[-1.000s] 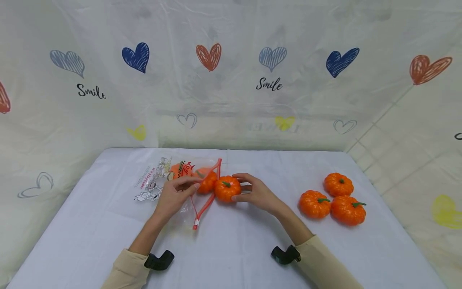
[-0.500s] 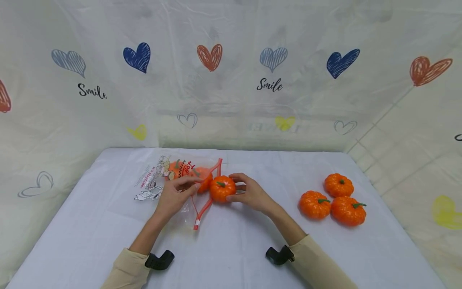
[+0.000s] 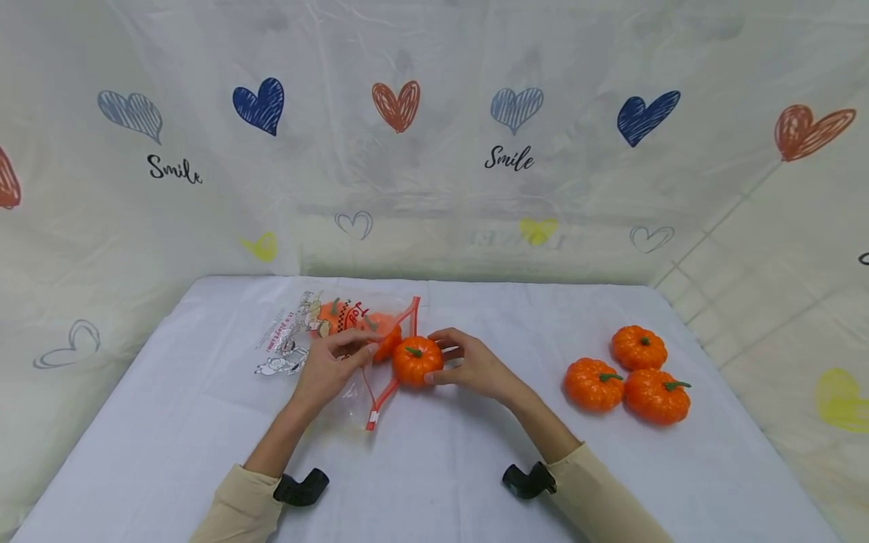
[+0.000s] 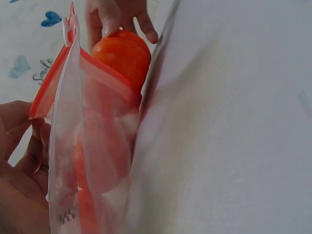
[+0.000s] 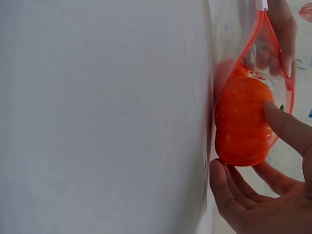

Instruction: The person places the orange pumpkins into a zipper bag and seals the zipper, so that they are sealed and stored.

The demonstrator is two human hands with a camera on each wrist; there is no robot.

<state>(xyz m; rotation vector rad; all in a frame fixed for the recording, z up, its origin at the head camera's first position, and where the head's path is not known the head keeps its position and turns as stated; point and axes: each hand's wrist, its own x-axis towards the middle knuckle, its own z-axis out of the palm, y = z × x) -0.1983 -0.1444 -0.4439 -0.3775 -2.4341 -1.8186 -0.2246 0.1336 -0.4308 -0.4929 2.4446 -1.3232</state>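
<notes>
A clear zip bag point(image 3: 353, 392) with a red zip edge and printed cartoon figures lies on its side, mouth facing right. Through the plastic show orange toy pumpkins point(image 3: 389, 345); their exact number is hard to make out. My left hand point(image 3: 331, 366) pinches the upper side of the bag's mouth between thumb and fingers, holding it raised. At that mouth, my right hand point(image 3: 475, 366) grips a toy pumpkin point(image 3: 416, 363) with a green stem, thumb on the near side and fingers on the far side. In the right wrist view this pumpkin point(image 5: 243, 122) sits partly within the red zip edges.
Three more toy pumpkins stand grouped at the right of the white-covered table point(image 3: 434, 483): a back one point(image 3: 638, 348), a left one point(image 3: 592, 386) and a front right one point(image 3: 655, 397). A curtain point(image 3: 441, 181) printed with hearts hangs behind the table.
My right hand has moved a little left with its pumpkin, into the bag's mouth, then slightly nearer to me. The pumpkins inside have shifted left, deeper into the bag. My left hand stays put.
</notes>
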